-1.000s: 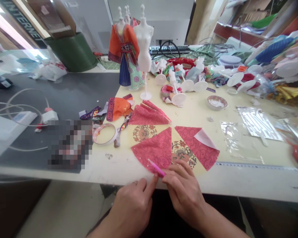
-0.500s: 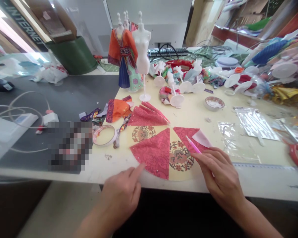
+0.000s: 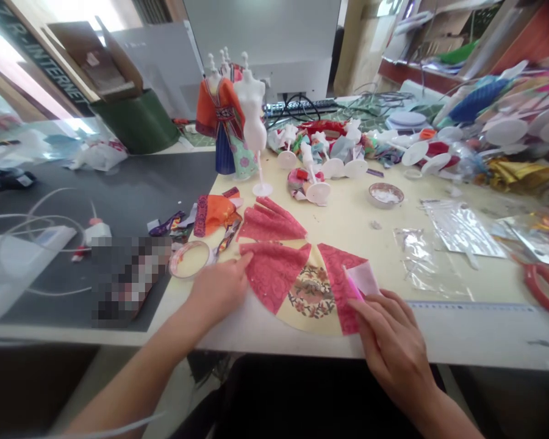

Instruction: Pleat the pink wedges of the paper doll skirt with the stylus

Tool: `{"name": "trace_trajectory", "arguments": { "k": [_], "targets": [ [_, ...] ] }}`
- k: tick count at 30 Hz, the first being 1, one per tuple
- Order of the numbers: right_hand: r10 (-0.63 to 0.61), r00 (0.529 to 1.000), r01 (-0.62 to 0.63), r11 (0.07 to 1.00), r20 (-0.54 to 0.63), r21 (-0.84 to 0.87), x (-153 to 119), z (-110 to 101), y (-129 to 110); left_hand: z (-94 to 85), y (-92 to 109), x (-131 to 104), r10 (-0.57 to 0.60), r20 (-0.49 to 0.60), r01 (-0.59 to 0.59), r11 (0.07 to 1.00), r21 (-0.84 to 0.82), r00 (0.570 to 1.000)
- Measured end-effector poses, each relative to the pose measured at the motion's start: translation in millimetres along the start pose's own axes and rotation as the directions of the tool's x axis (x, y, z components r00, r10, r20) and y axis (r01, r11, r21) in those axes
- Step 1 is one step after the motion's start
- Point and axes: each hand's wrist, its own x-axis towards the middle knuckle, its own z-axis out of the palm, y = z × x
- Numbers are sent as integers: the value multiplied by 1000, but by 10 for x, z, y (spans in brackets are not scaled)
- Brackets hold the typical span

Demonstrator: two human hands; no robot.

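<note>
A round piece of sewn fabric lies flat near the table's front edge, made of a left pink patterned panel (image 3: 274,283), a beige panel with a dark floral circle (image 3: 313,292) and a right pink panel (image 3: 336,274). At the left panel's outer corner is my left hand (image 3: 219,289), its fingers closed on the edge with the thumb mostly hidden. My right hand (image 3: 393,335) grips a slim pink pen (image 3: 354,286), its pale tip over the right pink panel. Beside that tip shows a folded pale flap (image 3: 365,279). A gathered pink panel (image 3: 269,221) lies farther back.
Left of the fabric are a tape roll (image 3: 190,260) and an orange garment piece (image 3: 217,214). Behind stand a bare white doll form (image 3: 255,116) and a dressed one (image 3: 224,125). To the right lie a ruler (image 3: 466,306), red-handled scissors (image 3: 542,283) and plastic bags (image 3: 423,259).
The fabric has turned clockwise; the floral circle shifted left and the other one is covered. My left hand moved up and left along the edge. The camera view shifted slightly.
</note>
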Motion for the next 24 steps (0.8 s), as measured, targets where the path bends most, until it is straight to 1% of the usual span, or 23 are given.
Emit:
{"name": "trace_trajectory", "arguments": {
  "k": [1, 2, 3, 4, 5, 6, 7, 8, 9, 10, 11, 12, 14, 17, 20, 24],
  "targets": [
    [16, 1000, -15, 1000, -22, 23, -14, -8, 9, -36, -20, 5, -28, -48, 24, 997, -73, 998],
    [31, 999, -29, 999, -44, 40, -24, -16, 20, -65, -30, -9, -80, -101, 55, 973, -225, 992],
    [47, 997, -43, 997, -62, 56, -29, -22, 27, -83, -26, -41, -150, -128, 81, 899, -431, 980],
    [58, 995, -52, 996, -80, 75, -28, -25, 29, -87, -3, -88, -214, -101, 96, 747, -657, 972],
    [63, 993, -52, 993, -102, 102, -22, -26, 22, -75, 40, -144, -240, 7, 131, 505, -853, 971],
    [66, 990, -49, 989, -127, 137, -11, -23, 5, -50, 103, -205, -217, 142, 192, 232, -954, 966],
    [67, 986, -40, 984, -152, 176, 4, -16, -23, -13, 184, -264, -137, 271, 272, -13, -962, 953],
    [69, 983, -31, 976, -172, 215, 23, -8, -60, 31, 278, -319, -63, 348, 330, -205, -922, 935],
    [70, 979, -19, 966, -190, 257, 44, 2, -105, 77, 380, -366, 4, 392, 371, -335, -866, 920],
    [76, 978, -16, 956, -196, 292, 65, 13, -155, 122, 483, -405, 53, 418, 400, -422, -814, 907],
    [83, 979, -18, 945, -187, 326, 84, 25, -206, 161, 581, -435, 97, 432, 423, -478, -770, 897],
    [79, 981, -10, 933, -178, 359, 102, 36, -256, 193, 668, -458, 128, 438, 439, -502, -745, 890],
    [80, 985, -11, 915, -155, 403, 126, 58, -342, 232, 801, -490, 166, 432, 449, -531, -718, 887],
    [68, 992, -17, 912, -109, 411, 137, 89, -419, 246, 897, -527, 196, 415, 448, -559, -697, 889],
    [69, 994, -31, 916, -82, 399, 139, 119, -446, 237, 925, -568, 188, 426, 454, -550, -701, 885],
    [83, 996, -63, 918, -34, 391, 155, 141, -457, 233, 942, -616, 167, 432, 454, -498, -739, 887]
  ]
}}
